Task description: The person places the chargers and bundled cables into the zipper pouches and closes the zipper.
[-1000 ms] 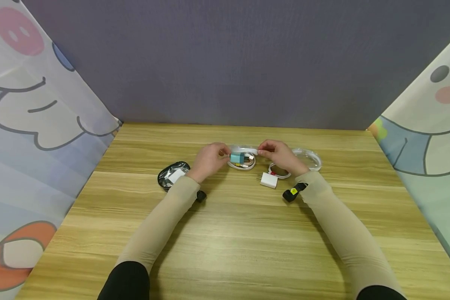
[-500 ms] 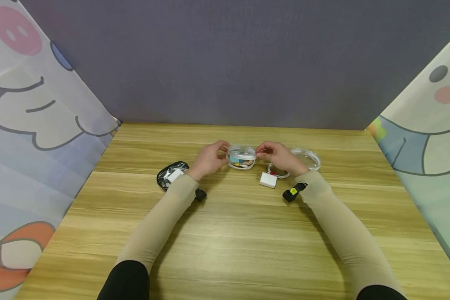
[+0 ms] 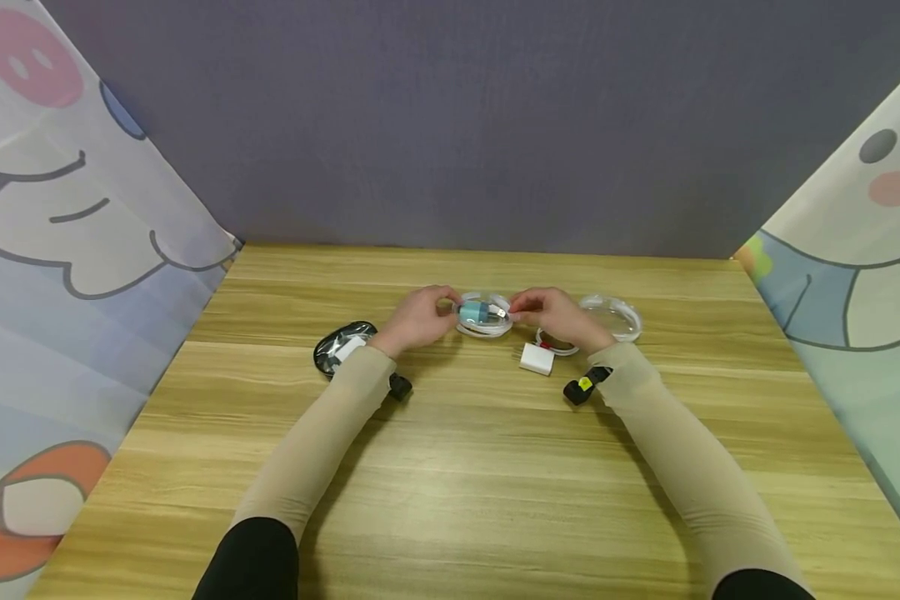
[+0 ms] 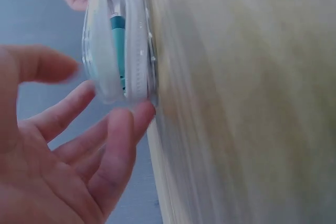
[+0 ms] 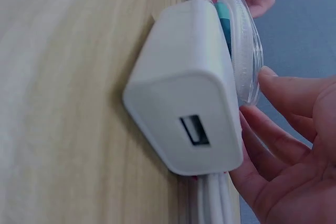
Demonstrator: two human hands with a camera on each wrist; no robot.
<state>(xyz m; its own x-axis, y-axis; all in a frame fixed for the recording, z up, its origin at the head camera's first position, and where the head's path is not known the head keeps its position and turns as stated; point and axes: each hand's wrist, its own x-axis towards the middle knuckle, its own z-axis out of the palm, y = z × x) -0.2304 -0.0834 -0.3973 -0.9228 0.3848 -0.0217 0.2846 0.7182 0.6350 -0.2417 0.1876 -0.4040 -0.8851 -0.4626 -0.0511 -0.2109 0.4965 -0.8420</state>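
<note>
A round white case [image 3: 484, 332] with a clear domed lid [image 5: 244, 51] rests near the back of the table. Through the lid show a teal piece [image 3: 473, 312], a silver USB plug [image 3: 501, 313] and white cable. My left hand [image 3: 420, 318] holds the left edge; its fingertips [image 4: 144, 109] reach the rim low down, and the thumb is close to the lid. My right hand [image 3: 560, 317] holds the opposite edge, thumb at the lid and fingers at the rim below. In the left wrist view the lid and base stand slightly apart on the near side.
A white USB charger [image 3: 537, 359] lies in front of my right hand, beside a coiled white cable [image 3: 567, 351] with a red tie. Farther right is a white ring-shaped piece with clear plastic [image 3: 632, 320]. A black cable in a clear bag [image 3: 335, 348] lies left, partly behind my sleeve.
The clear lid, first behind the contents and then tilted over them, has come down over the case between my two hands. The hands have shifted only slightly.
</note>
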